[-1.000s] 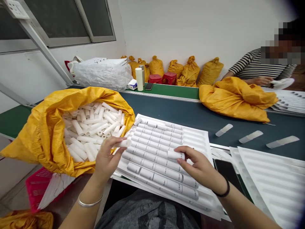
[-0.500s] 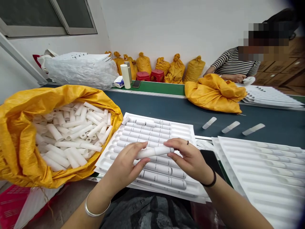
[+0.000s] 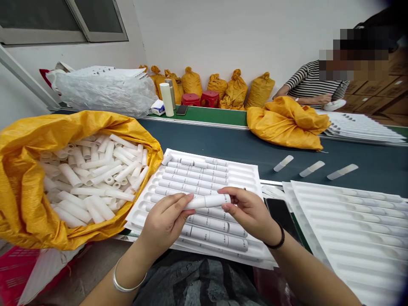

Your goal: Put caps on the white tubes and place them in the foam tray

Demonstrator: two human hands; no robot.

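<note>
Between my hands, above a white grooved tray (image 3: 244, 172), is a white tube (image 3: 207, 201) with small dark print near its right end. My left hand (image 3: 167, 216) has its fingers and thumb closed round the left part of the tube. With thumb and fingertips, my right hand (image 3: 250, 212) pinches the printed right end. Beneath the hands, rows of white printed tubes (image 3: 216, 239) lie in the tray's grooves; my hands partly hide some of them. The held tube is nearly level, with a seam line across its middle.
Left stands an open yellow sack (image 3: 79, 236) full of plain white tubes (image 3: 95, 178). A second white tray (image 3: 344, 250) lies at the right, a black phone-like slab (image 3: 282, 214) between. Several translucent pieces (image 3: 312, 168) rest on the dark belt (image 3: 207, 138). Across it, a person (image 3: 318, 83) handles a white item.
The tube stays in both hands and seems turned slightly, showing more print at its right end. My right fingers have shifted a little. The view moved slightly. The co-worker's hand shifted right.
</note>
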